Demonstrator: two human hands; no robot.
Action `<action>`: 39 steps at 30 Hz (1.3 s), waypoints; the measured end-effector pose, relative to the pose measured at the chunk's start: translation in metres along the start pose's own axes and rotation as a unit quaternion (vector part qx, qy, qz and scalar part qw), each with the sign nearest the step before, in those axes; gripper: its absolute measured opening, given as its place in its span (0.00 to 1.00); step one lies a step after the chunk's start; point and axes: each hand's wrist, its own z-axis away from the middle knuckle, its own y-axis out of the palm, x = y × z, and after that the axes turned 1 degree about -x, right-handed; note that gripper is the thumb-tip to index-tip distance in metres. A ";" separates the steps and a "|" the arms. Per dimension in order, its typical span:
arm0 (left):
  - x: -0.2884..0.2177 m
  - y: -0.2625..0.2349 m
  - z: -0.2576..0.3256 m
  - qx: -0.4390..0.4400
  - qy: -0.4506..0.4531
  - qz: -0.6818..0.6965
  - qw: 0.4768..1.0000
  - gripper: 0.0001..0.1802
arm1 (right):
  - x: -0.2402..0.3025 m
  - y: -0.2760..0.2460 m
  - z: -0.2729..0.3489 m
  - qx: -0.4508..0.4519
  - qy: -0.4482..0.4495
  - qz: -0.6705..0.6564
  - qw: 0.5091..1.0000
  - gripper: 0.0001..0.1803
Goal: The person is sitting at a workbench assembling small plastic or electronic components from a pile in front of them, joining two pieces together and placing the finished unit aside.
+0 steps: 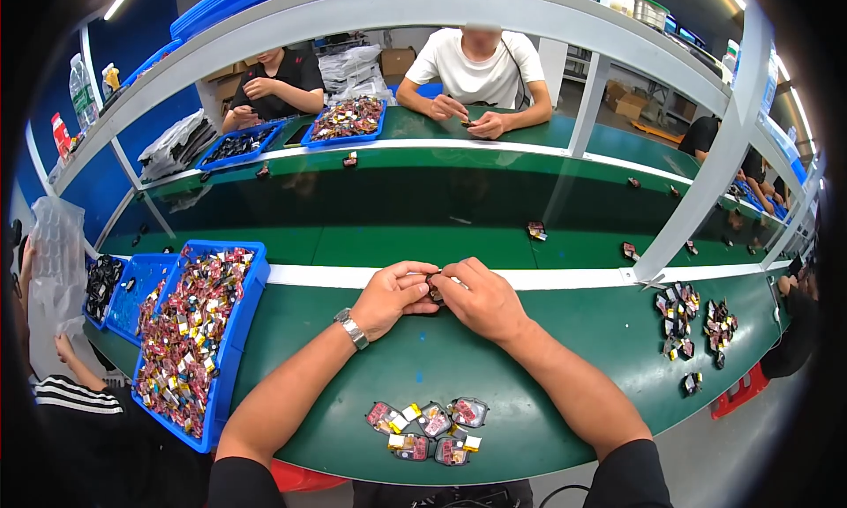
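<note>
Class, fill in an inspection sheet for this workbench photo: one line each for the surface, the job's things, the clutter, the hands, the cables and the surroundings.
Surface: green bench with a white strip along its far edge, beside a darker green conveyor belt.
Job's things: a small dark part held between both hands; a cluster of small finished parts near the front edge.
Clutter: blue tray full of small red and yellow parts at the left; loose piles of parts at the right.
Hands: left hand and right hand meet, fingers pinching the part.
Cables: nothing seen.
Surroundings: white frame posts; other people seated across the belt.
</note>
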 end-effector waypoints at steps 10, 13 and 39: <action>0.001 0.004 0.000 -0.022 0.016 -0.014 1.000 0.16 | 0.000 0.000 0.003 0.013 0.003 0.009 1.000 0.09; 0.001 0.001 -0.001 -0.029 0.011 -0.010 0.999 0.15 | 0.001 -0.002 0.000 0.005 0.001 -0.025 1.000 0.09; 0.006 0.009 -0.001 -0.048 0.033 -0.095 0.994 0.16 | -0.005 -0.005 -0.003 0.072 0.042 -0.043 0.996 0.07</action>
